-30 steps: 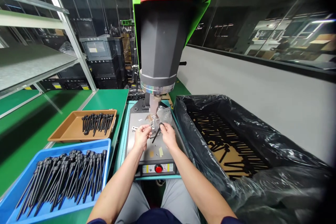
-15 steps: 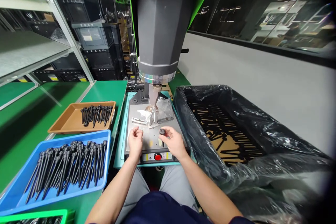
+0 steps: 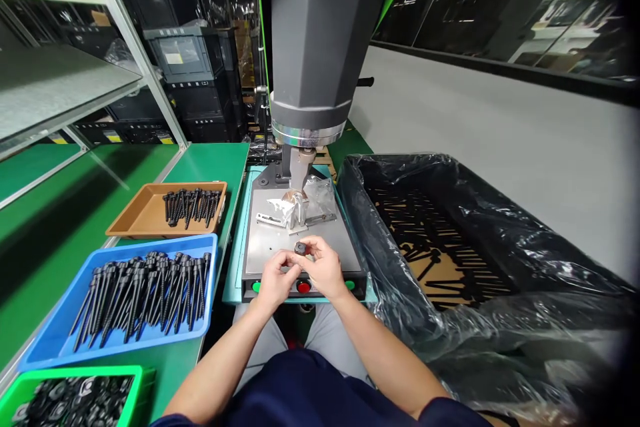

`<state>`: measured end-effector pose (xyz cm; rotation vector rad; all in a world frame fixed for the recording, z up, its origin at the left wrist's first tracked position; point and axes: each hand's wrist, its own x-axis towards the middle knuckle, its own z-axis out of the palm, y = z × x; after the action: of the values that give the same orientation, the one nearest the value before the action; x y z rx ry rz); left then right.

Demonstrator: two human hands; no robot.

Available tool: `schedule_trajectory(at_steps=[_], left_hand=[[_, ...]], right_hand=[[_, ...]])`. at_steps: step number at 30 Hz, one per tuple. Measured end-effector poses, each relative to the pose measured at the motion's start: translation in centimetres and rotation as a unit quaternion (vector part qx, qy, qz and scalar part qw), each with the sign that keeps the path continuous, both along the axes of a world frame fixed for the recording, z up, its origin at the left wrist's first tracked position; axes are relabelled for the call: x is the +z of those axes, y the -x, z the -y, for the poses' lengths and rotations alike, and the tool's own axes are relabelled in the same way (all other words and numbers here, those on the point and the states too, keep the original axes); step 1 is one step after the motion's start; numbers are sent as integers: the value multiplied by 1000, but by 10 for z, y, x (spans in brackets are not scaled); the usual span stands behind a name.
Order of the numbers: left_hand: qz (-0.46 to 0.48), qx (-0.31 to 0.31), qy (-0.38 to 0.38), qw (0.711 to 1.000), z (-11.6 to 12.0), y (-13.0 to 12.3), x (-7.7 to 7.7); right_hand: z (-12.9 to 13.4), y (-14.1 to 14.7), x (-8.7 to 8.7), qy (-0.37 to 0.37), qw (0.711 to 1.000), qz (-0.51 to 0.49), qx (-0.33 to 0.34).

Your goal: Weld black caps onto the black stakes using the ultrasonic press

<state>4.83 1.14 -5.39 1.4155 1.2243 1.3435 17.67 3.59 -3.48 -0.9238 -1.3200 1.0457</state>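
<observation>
Over the front of the press's metal base plate (image 3: 260,247), my two hands meet. In my right hand (image 3: 325,271), thumb and fingers close around a black stemmed part (image 3: 300,248); its round head faces up and its stem is hidden by my hands. My left hand (image 3: 278,279) is pinched against the same part, its fingertips touching those of the right. Whatever small thing the left fingers may hold is hidden. Just beyond stands a metal press tool (image 3: 302,170), with crumpled clear plastic (image 3: 320,195) around its lower end.
Left of the press lie a brown tray (image 3: 131,212) and a blue tray (image 3: 53,340) with black stemmed parts, plus a green bin (image 3: 143,390) of small black pieces. A plastic-lined box (image 3: 400,300) with more stemmed parts stands right. The press head (image 3: 313,40) overhangs the plate.
My left hand has moved right to join the right hand at the black part. Both were apart before. The view has shifted slightly, showing more of the green bin.
</observation>
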Motion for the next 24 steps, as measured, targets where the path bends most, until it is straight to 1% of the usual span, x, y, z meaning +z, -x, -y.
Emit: schedule_trajectory(at_steps=[3, 7, 10, 13, 15, 19, 22, 24], left_hand=[[2, -10, 16, 1000, 3, 2, 1], [42, -11, 59, 997, 10, 4, 0], [84, 3, 85, 993, 20, 10, 3], [94, 17, 95, 991, 35, 27, 14], [80, 47, 83, 992, 47, 47, 24], [30, 162, 61, 984, 73, 103, 44], [-47, 274, 63, 959, 91, 156, 54], [-120, 350, 74, 926, 101, 195, 57]], right_hand=[[0, 2, -1, 18, 1000, -10, 7], [-2, 7, 0, 31, 999, -5, 17], [1, 6, 1, 49, 996, 13, 68], [5, -3, -4, 72, 989, 28, 127], [3, -9, -12, 83, 989, 25, 124], [-3, -15, -29, 115, 985, 21, 123], [-1, -13, -34, 135, 981, 25, 139], [1, -10, -34, 144, 978, 25, 146]])
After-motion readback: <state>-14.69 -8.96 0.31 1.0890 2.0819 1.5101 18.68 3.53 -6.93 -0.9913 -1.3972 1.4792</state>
